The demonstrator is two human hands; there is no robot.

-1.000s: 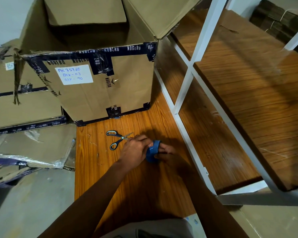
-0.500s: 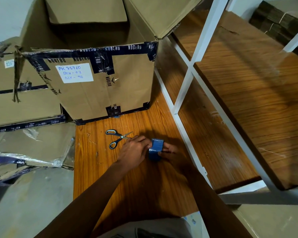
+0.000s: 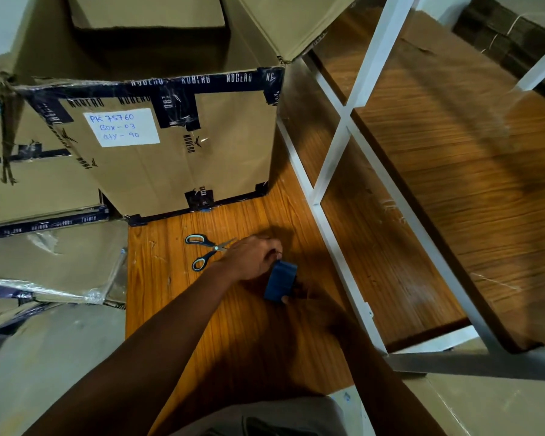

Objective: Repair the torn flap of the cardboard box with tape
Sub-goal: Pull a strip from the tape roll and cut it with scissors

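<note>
Both hands hold the blue roll of tape [image 3: 280, 280] low over the wooden desk [image 3: 233, 335]: left hand [image 3: 255, 259] fingering its top edge, right hand [image 3: 299, 292] gripping from shadow. Apparently hunting the tape's free end; next, peel a strip toward the brown cardboard box [image 3: 227, 146], with the grey-handled scissors [image 3: 206, 250] nearby.

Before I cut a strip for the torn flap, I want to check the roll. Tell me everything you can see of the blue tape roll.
The blue tape roll is a dark blue ring, glossy like plastic tape, standing on edge just above the wooden tabletop, right of the scissors. Its broad outer band faces the camera; the core is hidden. The left hand holds its top edge and the right hand, in shadow, grips it from below. No pulled strip is visible.
</note>
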